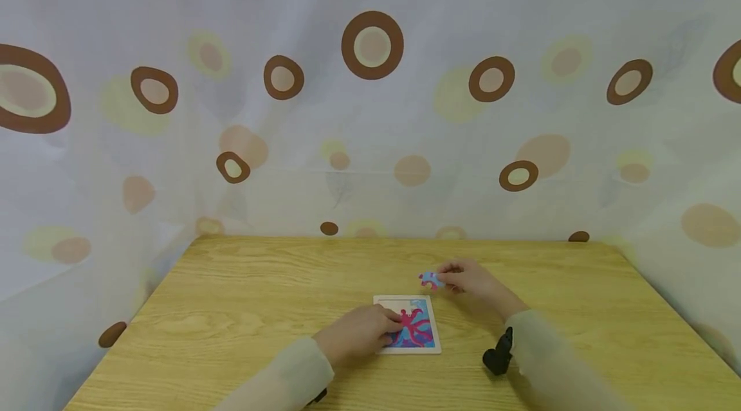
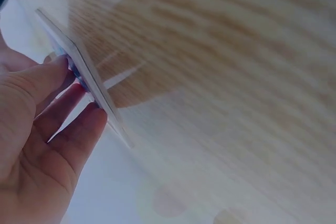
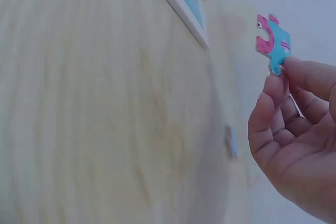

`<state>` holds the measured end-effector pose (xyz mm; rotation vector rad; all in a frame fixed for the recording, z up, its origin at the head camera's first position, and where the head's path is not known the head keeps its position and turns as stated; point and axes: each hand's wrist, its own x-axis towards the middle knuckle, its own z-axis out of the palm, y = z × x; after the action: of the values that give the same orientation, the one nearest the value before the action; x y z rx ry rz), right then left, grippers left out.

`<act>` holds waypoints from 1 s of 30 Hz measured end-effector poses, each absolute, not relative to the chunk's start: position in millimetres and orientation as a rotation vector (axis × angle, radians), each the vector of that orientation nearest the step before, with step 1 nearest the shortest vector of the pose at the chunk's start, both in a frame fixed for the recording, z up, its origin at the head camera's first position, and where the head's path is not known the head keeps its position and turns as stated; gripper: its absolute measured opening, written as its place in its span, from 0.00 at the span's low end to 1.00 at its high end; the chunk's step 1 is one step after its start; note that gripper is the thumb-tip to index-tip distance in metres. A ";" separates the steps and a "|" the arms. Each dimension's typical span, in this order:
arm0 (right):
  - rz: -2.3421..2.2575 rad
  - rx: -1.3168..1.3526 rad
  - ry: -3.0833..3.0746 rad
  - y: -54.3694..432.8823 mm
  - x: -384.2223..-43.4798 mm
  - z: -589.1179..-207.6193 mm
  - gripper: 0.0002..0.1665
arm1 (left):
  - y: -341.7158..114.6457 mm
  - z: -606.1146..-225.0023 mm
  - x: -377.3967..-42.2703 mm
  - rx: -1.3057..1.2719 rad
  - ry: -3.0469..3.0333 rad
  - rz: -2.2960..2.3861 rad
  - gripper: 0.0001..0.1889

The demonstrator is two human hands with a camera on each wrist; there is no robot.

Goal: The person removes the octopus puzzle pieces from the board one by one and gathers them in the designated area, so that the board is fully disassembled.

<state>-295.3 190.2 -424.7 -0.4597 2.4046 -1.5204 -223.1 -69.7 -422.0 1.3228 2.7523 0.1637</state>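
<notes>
In the head view a white-framed jigsaw puzzle [image 1: 424,324] with a pink octopus on blue and purple lies on the table. Bare white backing shows along its upper left. My left hand [image 1: 361,330] reaches over its left side, and the fingertips [image 2: 97,121] touch the puzzle near the frame's edge, hiding part of the picture. Just beyond the upper right corner, my right hand [image 1: 471,280] pinches a light blue and pink jigsaw piece [image 3: 278,40] between thumb and fingers. That piece is held up off the table, with its notched pink side facing away from the palm.
The wood-grain table [image 1: 260,289] runs back to a white curtain [image 1: 370,192] with brown and beige spots, which also hangs at both sides. A small blurred bluish thing [image 3: 231,142] lies on the table near the right hand. A black wrist device [image 1: 498,354] sits at the right sleeve.
</notes>
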 end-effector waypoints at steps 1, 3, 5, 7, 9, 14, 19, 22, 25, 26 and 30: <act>-1.525 -0.445 2.424 197.4 -297.1 -422.9 0.14 | -70.1 -422.7 -223.2 1.312 2.750 0.181 0.16; -1.528 -0.407 2.464 212.7 -301.3 -420.5 0.15 | -71.0 -424.3 -223.5 1.299 2.754 0.215 0.16; -1.526 -0.351 2.505 228.4 -305.4 -419.1 0.17 | -72.0 -425.9 -223.8 1.296 2.765 0.235 0.16; -1.508 -0.312 2.550 244.4 -308.8 -417.8 0.19 | -73.0 -427.2 -224.2 1.294 2.788 0.227 0.17; -1.480 -0.258 2.598 259.5 -310.7 -417.1 0.20 | -74.2 -428.9 -224.8 1.270 2.823 0.194 0.20; -1.419 -0.146 2.678 292.1 -311.7 -417.6 0.21 | -77.8 -433.1 -225.9 1.125 2.900 0.123 0.29; -1.340 -0.068 2.741 319.1 -311.4 -421.8 0.21 | -81.6 -432.5 -223.2 0.979 2.910 0.141 0.39; -1.241 -0.064 2.809 331.2 -310.7 -424.9 0.21 | -82.5 -431.4 -222.0 0.905 2.903 0.138 0.42; -1.214 -0.067 2.827 339.4 -309.8 -427.9 0.19 | -82.5 -429.8 -221.0 0.872 2.891 0.136 0.42; -1.209 -0.065 2.836 341.3 -309.6 -428.8 0.18 | -82.2 -429.3 -220.8 0.867 2.888 0.141 0.42; -1.194 -0.038 2.882 345.4 -309.7 -433.2 0.17 | -81.4 -426.5 -219.9 0.878 2.877 0.122 0.41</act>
<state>-309.7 345.4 -433.2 -0.0384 2.8824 -1.1944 -219.9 -81.4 -426.5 0.8778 2.8765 0.1218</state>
